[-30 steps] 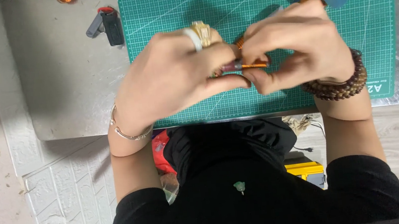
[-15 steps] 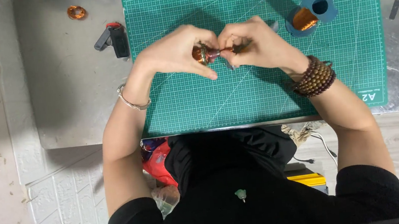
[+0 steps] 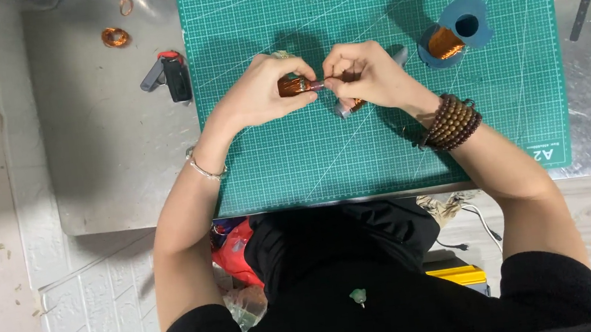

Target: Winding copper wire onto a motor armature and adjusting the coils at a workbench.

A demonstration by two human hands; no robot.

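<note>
Green cutting mat covers the bench, giving a soft grid to work over, with the blue wire spool parked just off to the side. Both hands meet mid-mat: left hand pinches a small copper coil steady while right hand nips its end, fingertips nearly touching.

Left hand and right hand meet fingertip to fingertip (fingers pinched), forearms angled inward.

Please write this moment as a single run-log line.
left hand: grips copper coil | right hand: pinches coil's end | surface: green cutting mat | nearby: blue wire spool
</note>
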